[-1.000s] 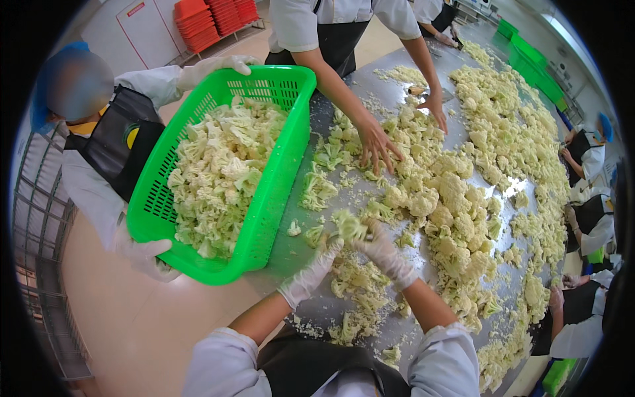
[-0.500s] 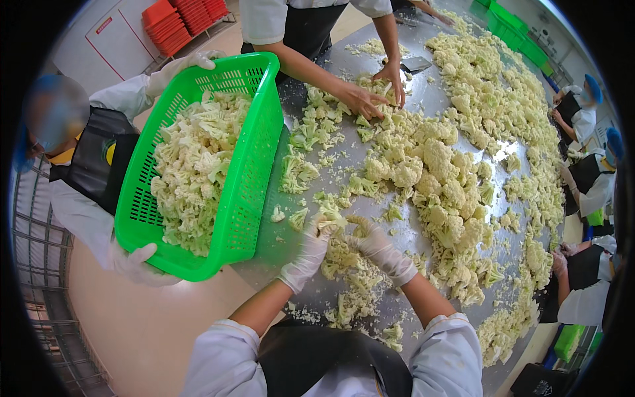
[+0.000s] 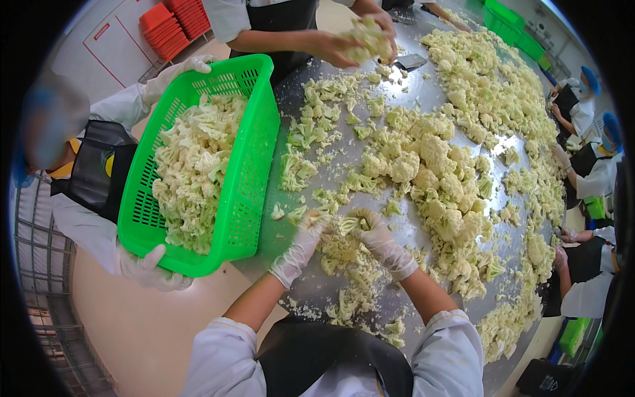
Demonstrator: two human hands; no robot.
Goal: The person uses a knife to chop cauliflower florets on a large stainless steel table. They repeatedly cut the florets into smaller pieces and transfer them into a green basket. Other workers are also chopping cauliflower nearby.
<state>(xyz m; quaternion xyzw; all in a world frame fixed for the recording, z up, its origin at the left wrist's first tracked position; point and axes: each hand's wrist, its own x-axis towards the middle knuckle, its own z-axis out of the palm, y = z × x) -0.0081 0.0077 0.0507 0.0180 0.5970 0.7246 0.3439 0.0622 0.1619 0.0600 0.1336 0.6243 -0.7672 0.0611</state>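
My left hand (image 3: 301, 248), in a clear-white glove, is over the near part of the metal table (image 3: 264, 231). Its fingertips are smeared by motion, so what they hold cannot be made out. To its right my gloved right hand (image 3: 383, 248) curls its fingers around a pale cauliflower floret (image 3: 345, 225) between the two hands. Beneath and in front of both hands lies a loose pile of small cauliflower pieces (image 3: 354, 271). Larger cauliflower florets (image 3: 456, 192) are heaped just right of my right hand.
At left, a person holds a green slotted basket (image 3: 248, 212) of cut cauliflower by the table edge. Across from me, another person's bare hands (image 3: 334, 49) lift cauliflower (image 3: 367, 40) near a flat metal blade (image 3: 410, 62). Several workers stand along the right; red crates (image 3: 162, 30) are stacked behind.
My left hand has shifted slightly left, away from the floret now at my right fingers. The person opposite has lifted a clump of cauliflower off the table. The green basket has barely moved.
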